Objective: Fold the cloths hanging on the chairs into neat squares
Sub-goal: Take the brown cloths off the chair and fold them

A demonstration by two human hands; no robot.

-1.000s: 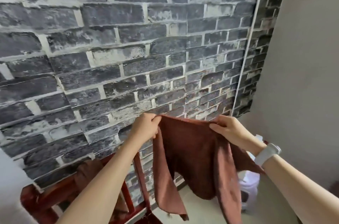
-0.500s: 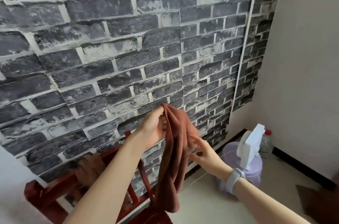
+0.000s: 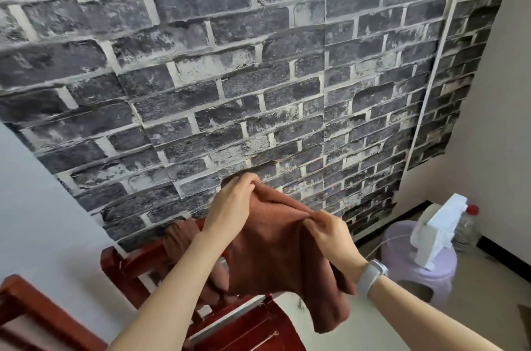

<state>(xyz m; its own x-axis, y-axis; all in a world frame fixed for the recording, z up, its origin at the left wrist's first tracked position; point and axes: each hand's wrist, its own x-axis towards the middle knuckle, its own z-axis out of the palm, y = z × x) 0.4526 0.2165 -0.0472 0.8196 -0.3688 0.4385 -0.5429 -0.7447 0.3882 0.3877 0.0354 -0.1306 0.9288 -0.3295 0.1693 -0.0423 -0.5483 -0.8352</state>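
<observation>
Both hands [image 3: 234, 204] [image 3: 330, 231] pinch brown cloth [image 3: 273, 258] midair

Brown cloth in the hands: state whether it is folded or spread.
Partly folded: the brown cloth hangs doubled, layered edges pinched by left hand and right hand.

- The second brown cloth [image 3: 179, 238] on the chair back [image 3: 135, 261] is mostly hidden behind the left forearm.
- The bottle [image 3: 467, 224] at right is half hidden by white foam [image 3: 436, 233].

I see a red wooden chair [image 3: 149, 261] with a brown cloth [image 3: 179, 238] draped over its top rail; a lilac stool [image 3: 439, 273] stands on the floor [image 3: 474, 307].
</observation>
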